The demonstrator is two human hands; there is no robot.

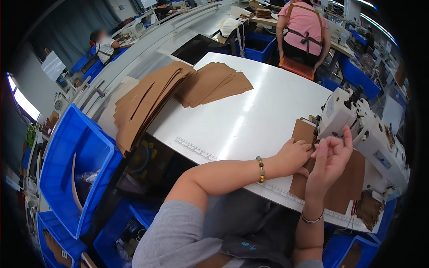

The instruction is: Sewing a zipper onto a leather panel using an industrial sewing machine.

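Observation:
A brown flat piece [344, 185], like cut leather or fabric, lies on the white table under the head of a white sewing machine [337, 114]. My left hand [292, 157] rests on this piece just left of the machine, palm down, its fingers lying over the surface. My right hand [330, 163] is raised in front of the needle area, palm turned up and fingers apart and slightly bent, with nothing visible in it. It hides part of the brown piece and the needle.
A fanned stack of brown pieces [149, 96] overhangs the table's left edge; another stack [216, 82] lies beside it. A ruler strip [194, 147] runs along the near edge. A blue bin [105, 178] stands left. Brown scraps [369, 210] hang at the right corner. A person in pink [306, 27] sits ahead.

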